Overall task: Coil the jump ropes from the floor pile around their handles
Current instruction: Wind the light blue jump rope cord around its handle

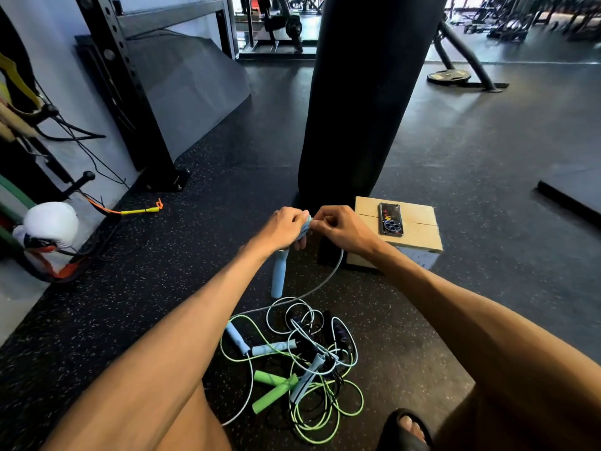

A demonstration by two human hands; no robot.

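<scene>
Below, jump ropes on speckled gym floor

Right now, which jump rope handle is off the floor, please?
The pale blue handle gripped in the left hand, its cord pinched by the right hand; the green handles and the rest lie in the pile.

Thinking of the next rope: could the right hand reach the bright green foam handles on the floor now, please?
Likely not yet: the right hand pinches the pale blue cord. Otherwise the bright green foam handles lie largely uncovered.
</scene>
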